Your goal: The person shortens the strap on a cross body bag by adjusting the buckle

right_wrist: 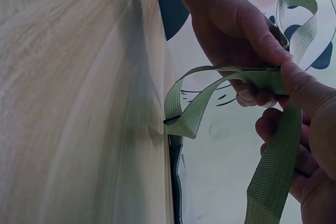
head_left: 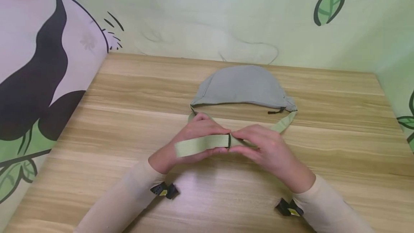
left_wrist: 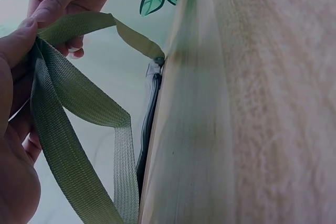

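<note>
Pinching 1 strap (head_left: 202,145) are 2 hands (head_left: 191,132) (head_left: 270,148) near 1 bag (head_left: 242,85).

Cream sleeves (head_left: 123,197) at seven and five o'clock
Black angular wrist cameras (head_left: 157,189), each with a yellow patch (head_left: 293,211)
</note>
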